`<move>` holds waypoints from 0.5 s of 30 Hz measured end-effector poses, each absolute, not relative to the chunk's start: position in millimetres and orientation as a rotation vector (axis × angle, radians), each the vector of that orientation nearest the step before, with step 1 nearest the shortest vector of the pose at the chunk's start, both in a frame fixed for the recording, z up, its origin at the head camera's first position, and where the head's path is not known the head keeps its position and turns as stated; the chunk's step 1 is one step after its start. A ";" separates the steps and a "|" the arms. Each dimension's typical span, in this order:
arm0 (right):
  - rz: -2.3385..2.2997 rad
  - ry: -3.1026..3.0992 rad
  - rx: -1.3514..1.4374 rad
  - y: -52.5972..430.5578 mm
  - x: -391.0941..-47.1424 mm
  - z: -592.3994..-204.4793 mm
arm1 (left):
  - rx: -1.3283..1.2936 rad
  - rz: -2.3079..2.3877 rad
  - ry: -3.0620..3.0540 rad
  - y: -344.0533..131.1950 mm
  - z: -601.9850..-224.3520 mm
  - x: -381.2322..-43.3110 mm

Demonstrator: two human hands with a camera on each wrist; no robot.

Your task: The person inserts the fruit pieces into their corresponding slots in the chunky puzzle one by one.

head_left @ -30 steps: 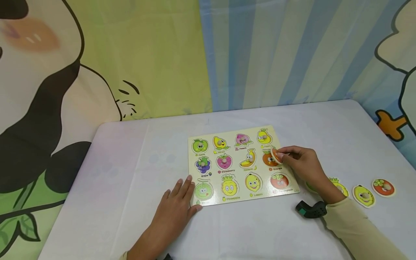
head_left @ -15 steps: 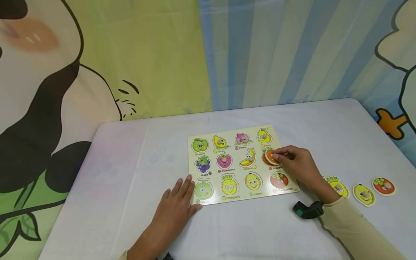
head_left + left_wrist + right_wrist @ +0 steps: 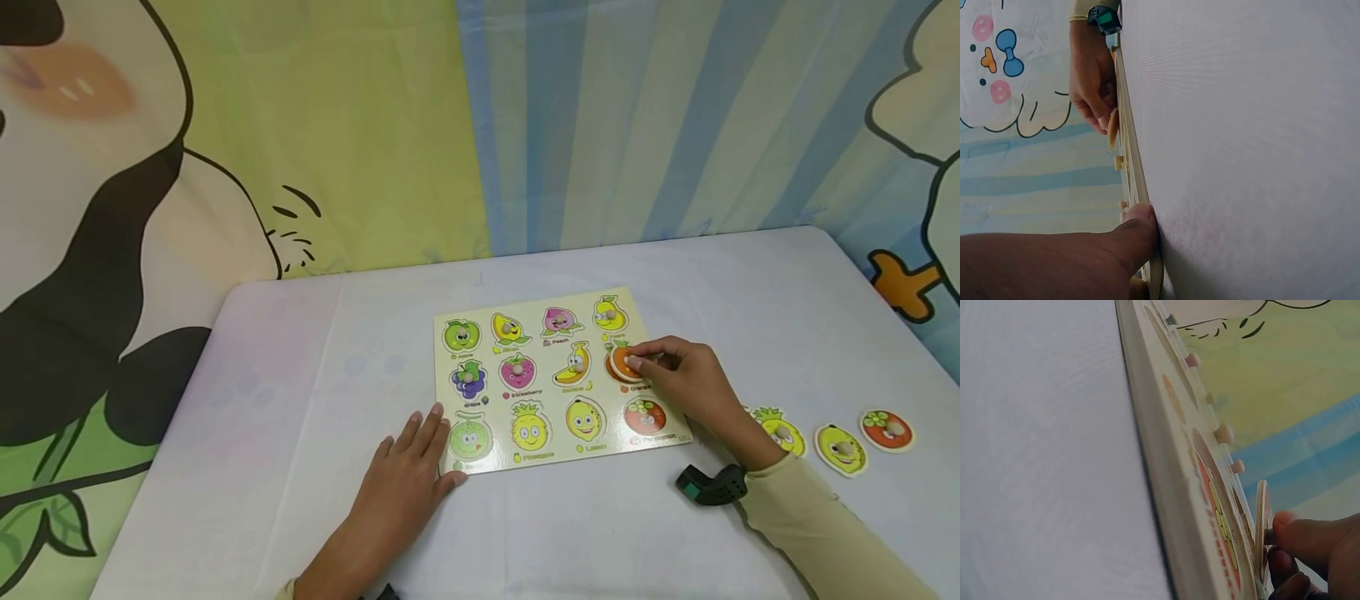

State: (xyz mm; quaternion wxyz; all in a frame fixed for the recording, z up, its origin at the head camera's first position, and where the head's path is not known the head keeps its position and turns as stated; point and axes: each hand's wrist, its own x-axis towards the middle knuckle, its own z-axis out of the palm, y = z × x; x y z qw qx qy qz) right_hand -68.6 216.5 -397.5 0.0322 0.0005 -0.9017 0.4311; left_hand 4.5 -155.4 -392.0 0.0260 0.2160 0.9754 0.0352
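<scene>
Both my hands are at the fruit board (image 3: 535,313), well apart from each other. With my right hand (image 3: 697,385) I pinch the orange piece (image 3: 621,363) by its knob between thumb and fingers. I hold it tilted over the orange picture toward the board's right side, a little to the right of that picture and covering much of it; whether its rim touches the board, I cannot tell. My left hand (image 3: 405,473) lies at the near left corner, fingers extended, the thumb touching the board's near edge.

On the board, the far row holds an apple (image 3: 461,336), a yellow fruit (image 3: 510,331), a peach (image 3: 559,321) and a pear (image 3: 610,315). The middle row has grapes (image 3: 468,381), a strawberry (image 3: 517,372) and a banana (image 3: 573,365), left of the orange picture. The near row shows printed pictures of a melon, pineapple, lemon and persimmon.

To the right of the board, partly behind my forearm, lies a pineapple piece (image 3: 780,431); further right are a lemon piece (image 3: 840,451) and a red fruit piece (image 3: 887,431). All rest on the white table (image 3: 585,533). Beyond its far side hangs a yellow and blue-striped curtain (image 3: 337,125).
</scene>
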 end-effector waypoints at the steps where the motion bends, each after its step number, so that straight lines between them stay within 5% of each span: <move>1: 1.329 -2.781 -0.006 216.3 -68.5 -397.3 | 0.666 0.109 3.014 -155.4 -392.2 4.4; 15: 1.335 -2.812 -0.025 215.0 -68.2 -395.5 | 0.658 0.103 3.013 -155.5 -391.5 5.0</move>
